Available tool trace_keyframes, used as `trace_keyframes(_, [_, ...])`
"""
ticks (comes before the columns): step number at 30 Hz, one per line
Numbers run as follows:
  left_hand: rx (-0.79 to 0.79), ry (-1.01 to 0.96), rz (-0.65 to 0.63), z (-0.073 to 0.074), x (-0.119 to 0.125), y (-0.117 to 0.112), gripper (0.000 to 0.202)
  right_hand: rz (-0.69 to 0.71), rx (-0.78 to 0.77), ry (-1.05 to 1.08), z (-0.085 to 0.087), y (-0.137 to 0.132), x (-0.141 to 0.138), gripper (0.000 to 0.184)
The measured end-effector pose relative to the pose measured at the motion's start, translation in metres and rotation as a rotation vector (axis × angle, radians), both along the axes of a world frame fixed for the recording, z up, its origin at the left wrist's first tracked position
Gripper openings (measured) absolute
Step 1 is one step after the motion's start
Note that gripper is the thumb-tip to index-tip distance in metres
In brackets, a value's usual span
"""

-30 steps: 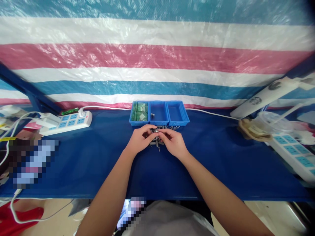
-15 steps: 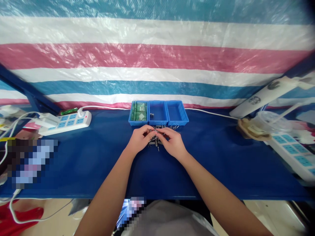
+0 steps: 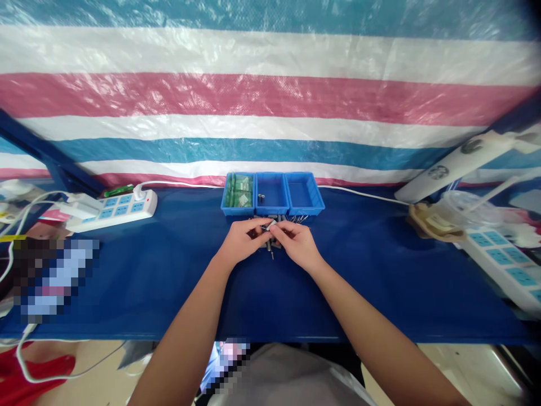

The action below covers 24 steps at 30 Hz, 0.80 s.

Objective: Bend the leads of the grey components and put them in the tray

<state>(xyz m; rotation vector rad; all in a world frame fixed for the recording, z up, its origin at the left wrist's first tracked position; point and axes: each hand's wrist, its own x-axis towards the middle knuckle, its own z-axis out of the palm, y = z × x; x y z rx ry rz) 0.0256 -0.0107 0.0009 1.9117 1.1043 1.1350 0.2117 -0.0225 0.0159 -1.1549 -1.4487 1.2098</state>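
Observation:
My left hand [image 3: 245,241] and my right hand [image 3: 298,243] meet at the middle of the table, fingertips pinched together. Between them is a small pale metallic piece [image 3: 271,224], too small to name and partly covered by the fingers. Below and behind the hands lies a pile of slim metal parts [image 3: 269,247], largely hidden. Just beyond stand three blue bins in a row. The left bin [image 3: 239,212] holds green packets [image 3: 240,192]. In the middle bin [image 3: 274,210] are a few small metal pieces [image 3: 261,198]. The right bin [image 3: 305,211] shows its bare floor.
A white power strip [image 3: 122,210] with plugs and cables lies at the left, near a pixelated screen [image 3: 61,279]. On the right are another power strip [image 3: 502,256], a plastic cup [image 3: 465,210] and a white tube [image 3: 452,163]. Striped sheeting [image 3: 270,96] hangs behind the blue table [image 3: 169,282].
My fingers have shifted slightly on the small piece, and a pale part of it now shows between the fingertips. The bins and surroundings stay as they were.

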Motion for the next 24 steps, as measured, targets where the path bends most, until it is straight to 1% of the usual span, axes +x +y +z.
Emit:
trace_keyframes(3, [0.008,0.033,0.016,0.000,-0.001,0.001,0.032,-0.041,-0.002,0.030,-0.002,0.000,-0.001,0.035])
trace_keyframes(6, [0.010,0.052,-0.009,0.002,-0.002,0.002,0.030,-0.095,0.022,0.113,-0.004,0.000,-0.002,0.035])
trace_keyframes(10, [-0.001,0.101,-0.051,0.005,-0.003,0.003,0.028,-0.067,0.036,0.148,-0.004,0.000,-0.002,0.033])
trace_keyframes(15, [-0.033,0.137,-0.031,0.008,-0.006,0.001,0.036,-0.041,0.021,0.109,-0.001,0.004,0.001,0.036])
trace_keyframes(18, [-0.044,0.126,0.002,0.007,-0.009,0.001,0.039,-0.088,0.124,-0.013,0.008,0.018,0.005,0.032])
trace_keyframes(20, [-0.031,0.136,0.042,0.007,-0.010,0.002,0.037,-0.165,0.234,-0.180,0.017,0.033,0.008,0.025])
trace_keyframes(21, [-0.019,0.145,0.064,0.007,-0.010,0.002,0.036,-0.182,0.289,-0.284,0.022,0.042,0.008,0.022])
trace_keyframes(22, [-0.006,0.155,0.086,0.006,-0.011,0.003,0.035,-0.181,0.352,-0.393,0.027,0.052,0.008,0.018])
trace_keyframes(24, [0.010,0.176,0.121,0.005,-0.012,0.004,0.034,-0.112,0.430,-0.594,0.033,0.071,0.006,0.017])
